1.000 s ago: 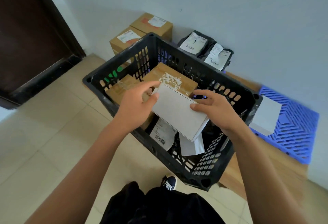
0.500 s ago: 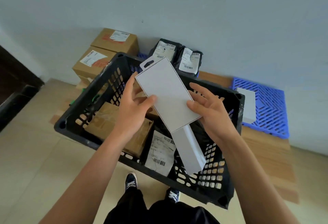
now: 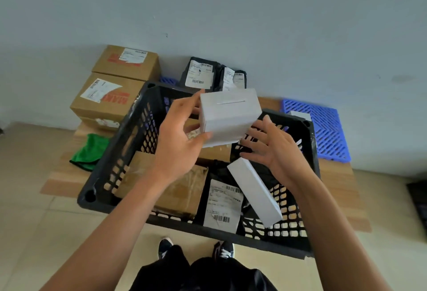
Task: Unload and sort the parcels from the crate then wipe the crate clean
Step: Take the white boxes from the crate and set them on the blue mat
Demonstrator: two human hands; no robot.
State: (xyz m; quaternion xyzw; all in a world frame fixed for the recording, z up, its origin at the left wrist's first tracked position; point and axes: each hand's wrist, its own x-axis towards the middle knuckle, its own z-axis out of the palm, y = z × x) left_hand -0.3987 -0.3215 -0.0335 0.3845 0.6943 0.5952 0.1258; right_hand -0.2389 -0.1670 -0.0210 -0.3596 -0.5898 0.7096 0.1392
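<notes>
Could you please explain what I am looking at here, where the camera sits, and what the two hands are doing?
There is no machine: a person wears one camera on the head, looking forward and down at their own bare hands. The left hand grips a white box above a black crate standing on the floor. The right hand is open beside the box, fingers spread. Inside the crate lie a second white box, a brown cardboard parcel and a black bag parcel with a label. Behind the crate, by the wall, sit two brown cartons, two black bag parcels, a blue plastic mat and a green cloth.
</notes>
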